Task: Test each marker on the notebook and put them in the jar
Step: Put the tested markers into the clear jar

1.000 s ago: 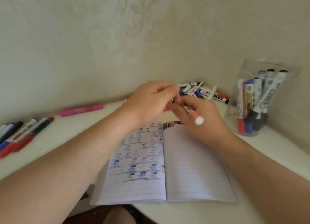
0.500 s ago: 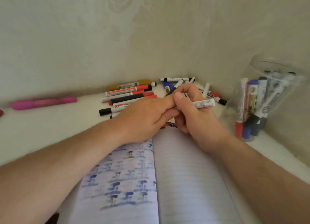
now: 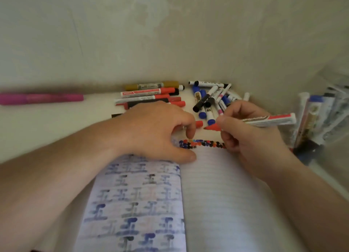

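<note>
Now: uncapped red marker (image 3: 264, 120) pinched in right hand (image 3: 251, 136), long axis 3-to-9 o'clock, tip at 9, just above the dot rows (image 3: 203, 144) on the notebook (image 3: 222, 195). Left hand (image 3: 156, 132) holds the red cap (image 3: 198, 124), fingers curled, resting on the page. Jar (image 3: 321, 119) at 3 o'clock, nearer the right hand. Labels too blurred to read.

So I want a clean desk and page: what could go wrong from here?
1. The uncapped red marker in the right hand has its tip bare above the notebook; a slip could streak the blank page or the left hand.
2. The red cap sits at the left hand's fingertips; dropped, it may roll into the loose marker pile.
</note>
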The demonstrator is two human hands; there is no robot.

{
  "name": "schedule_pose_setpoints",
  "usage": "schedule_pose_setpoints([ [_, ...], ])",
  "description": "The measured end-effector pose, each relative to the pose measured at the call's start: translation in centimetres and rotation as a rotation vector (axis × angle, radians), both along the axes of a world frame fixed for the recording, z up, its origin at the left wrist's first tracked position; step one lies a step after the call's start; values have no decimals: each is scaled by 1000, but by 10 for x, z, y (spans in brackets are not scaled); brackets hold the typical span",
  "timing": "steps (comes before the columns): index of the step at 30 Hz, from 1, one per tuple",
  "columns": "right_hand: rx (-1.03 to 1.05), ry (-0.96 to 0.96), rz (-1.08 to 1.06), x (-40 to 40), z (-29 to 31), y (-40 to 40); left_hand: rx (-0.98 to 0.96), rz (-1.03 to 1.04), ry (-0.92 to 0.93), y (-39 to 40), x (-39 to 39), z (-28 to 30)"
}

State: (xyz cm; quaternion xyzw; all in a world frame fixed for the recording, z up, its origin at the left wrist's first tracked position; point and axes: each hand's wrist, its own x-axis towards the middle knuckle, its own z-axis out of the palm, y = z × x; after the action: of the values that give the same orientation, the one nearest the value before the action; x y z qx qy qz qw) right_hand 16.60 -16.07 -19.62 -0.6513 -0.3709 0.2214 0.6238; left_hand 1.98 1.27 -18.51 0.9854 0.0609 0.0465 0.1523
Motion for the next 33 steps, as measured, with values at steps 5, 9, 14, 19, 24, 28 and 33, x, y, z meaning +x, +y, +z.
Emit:
schedule_pose_setpoints([
  [5, -205, -227, -17, -14, 2, -1, 100, 21, 56, -2, 4, -3],
  [9, -329, -200, -115, -18, 2, -1, 73, 30, 87, -2, 5, -3],
  [14, -408, -196, -151, -17, 2, 0, 71, 38, 98, -3, 7, -3],
  [19, -408, -204, -151, -18, 2, 1, 40, 41, 102, -4, 6, -2],
  [24, -413, -280, -158, -21, 2, 1, 38, 36, 106, -4, 7, -2],
  [28, -404, -290, -157, -19, 1, 0, 40, 30, 107, -3, 8, -2],
  [33, -411, -267, -137, -19, 1, 1, 45, 33, 105, -3, 8, -3],
])
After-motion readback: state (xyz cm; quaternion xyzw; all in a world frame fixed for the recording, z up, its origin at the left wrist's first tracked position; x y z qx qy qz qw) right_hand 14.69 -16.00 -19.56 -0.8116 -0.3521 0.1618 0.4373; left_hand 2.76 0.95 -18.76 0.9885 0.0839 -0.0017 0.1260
